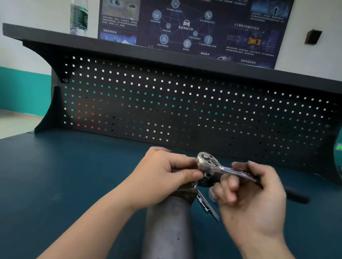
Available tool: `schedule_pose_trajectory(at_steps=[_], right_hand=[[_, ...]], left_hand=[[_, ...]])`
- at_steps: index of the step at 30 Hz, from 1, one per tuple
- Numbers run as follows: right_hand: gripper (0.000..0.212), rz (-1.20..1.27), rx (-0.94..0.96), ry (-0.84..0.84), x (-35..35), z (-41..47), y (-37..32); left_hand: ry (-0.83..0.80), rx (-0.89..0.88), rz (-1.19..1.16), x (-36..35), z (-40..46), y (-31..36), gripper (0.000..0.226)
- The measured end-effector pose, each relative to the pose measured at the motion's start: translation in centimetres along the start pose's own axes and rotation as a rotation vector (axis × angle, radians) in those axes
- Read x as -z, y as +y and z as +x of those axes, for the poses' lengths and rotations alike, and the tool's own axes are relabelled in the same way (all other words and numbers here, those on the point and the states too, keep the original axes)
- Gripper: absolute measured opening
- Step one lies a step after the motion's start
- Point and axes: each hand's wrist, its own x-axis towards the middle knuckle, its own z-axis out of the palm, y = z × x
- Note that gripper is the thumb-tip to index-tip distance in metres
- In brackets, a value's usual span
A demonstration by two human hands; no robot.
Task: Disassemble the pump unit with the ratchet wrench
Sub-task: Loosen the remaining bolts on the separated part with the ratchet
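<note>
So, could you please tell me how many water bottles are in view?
1: the water bottle stands on the left end of the shelf above the pegboard. Others may be out of frame.

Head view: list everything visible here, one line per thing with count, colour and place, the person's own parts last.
pump unit: one, grey metal cylinder, on the bench, centre foreground.
ratchet wrench: one, chrome with dark handle, head over the pump's far end.
extension bar: one, silver, on the bench right of the pump.
workbench: one, dark teal top.
pegboard: one, black, behind the bench.
water bottle: one, clear, on the top shelf, left.
poster: one, dark blue, on the wall.
left hand: grips the pump's far end.
right hand: fingers hold the wrench handle.
</note>
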Motion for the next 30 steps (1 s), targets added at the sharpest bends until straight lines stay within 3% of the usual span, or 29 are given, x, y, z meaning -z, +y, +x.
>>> schedule_pose_trajectory(at_steps=[7, 10, 13, 17, 20, 23, 26, 30], right_hand=[[0.023, 0.022, -0.498, -0.088, 0.0, 5.3, -1.5], [0.022, 0.072, -0.480, -0.003, -0.1, 4.9, -1.4], [0.027, -0.020, -0.086, 0.116, 0.2, 2.1, -0.2], [0.025, -0.683, 0.767, -0.024, 0.6, -2.8, 2.2], [0.022, -0.840, 0.898, -0.127, 0.9, -3.9, 2.8], [0.023, -0.715, 0.780, -0.113, 0.3, -3.1, 2.1], [0.023, -0.341, 0.384, -0.127, -0.3, -1.0, 0.7], [0.025, -0.013, -0.056, -0.028, -0.4, 2.8, -0.5]], left_hand=[[0.016, 0.070, -0.153, -0.4, 0.2, -0.8, 0.011], [0.048, 0.074, -0.097, -0.6, 0.3, -0.8, 0.006], [0.065, 0.066, -0.100, -0.6, 0.2, -0.7, 0.008], [0.003, 0.071, -0.144, -0.4, 0.1, -0.4, 0.011], [-0.074, 0.081, -0.241, 0.1, -0.1, -0.1, 0.013], [-0.127, 0.041, -0.146, 0.3, 0.1, 0.1, 0.013], [-0.116, 0.037, -0.144, 0.6, 0.2, -0.2, 0.017], [-0.068, 0.040, -0.050, 0.1, 0.2, 0.0, 0.021]])
